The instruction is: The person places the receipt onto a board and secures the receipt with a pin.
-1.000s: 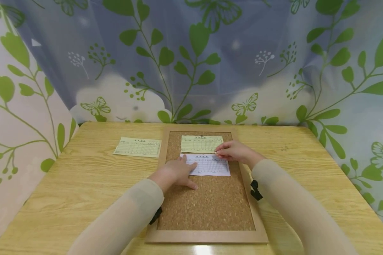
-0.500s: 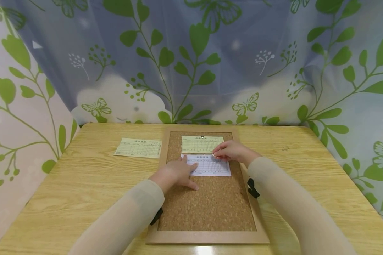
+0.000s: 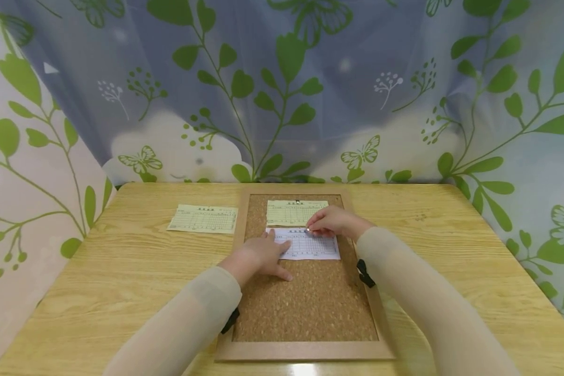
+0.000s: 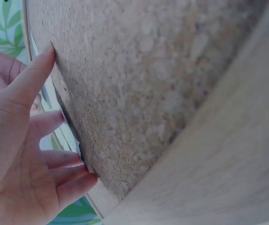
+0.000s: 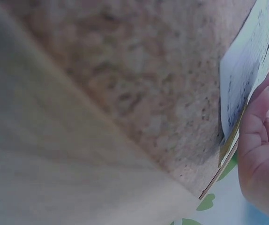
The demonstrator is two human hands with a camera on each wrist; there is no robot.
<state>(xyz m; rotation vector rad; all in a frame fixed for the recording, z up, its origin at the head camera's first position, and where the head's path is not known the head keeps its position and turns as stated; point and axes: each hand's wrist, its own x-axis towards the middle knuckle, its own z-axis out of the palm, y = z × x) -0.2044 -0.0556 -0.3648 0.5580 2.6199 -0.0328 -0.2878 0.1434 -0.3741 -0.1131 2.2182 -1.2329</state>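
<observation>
A framed cork board (image 3: 305,308) lies on the table. On it, a white printed form (image 3: 305,248) sits just below a yellow printed form (image 3: 289,213), which has a shiny thumbtack (image 3: 297,202) at its top edge. My left hand (image 3: 260,253) rests spread over the white form's left end, its thumb on the cork in the left wrist view. With thumb and fingertips, my right hand (image 3: 333,222) pinches a small shiny thumbtack (image 3: 308,230) at the white form's top edge, near the middle. In the right wrist view, those fingertips meet close over the paper (image 5: 242,75).
A second yellow form (image 3: 204,218) lies on the wooden table (image 3: 122,292), left of the board. The board's wooden frame (image 3: 305,351) stands slightly raised around the cork. Behind the table hangs a leaf-patterned curtain (image 3: 272,130).
My right hand has moved left along the white form's top edge, carrying the thumbtack from near the right part toward the middle. The left hand has stayed in place.
</observation>
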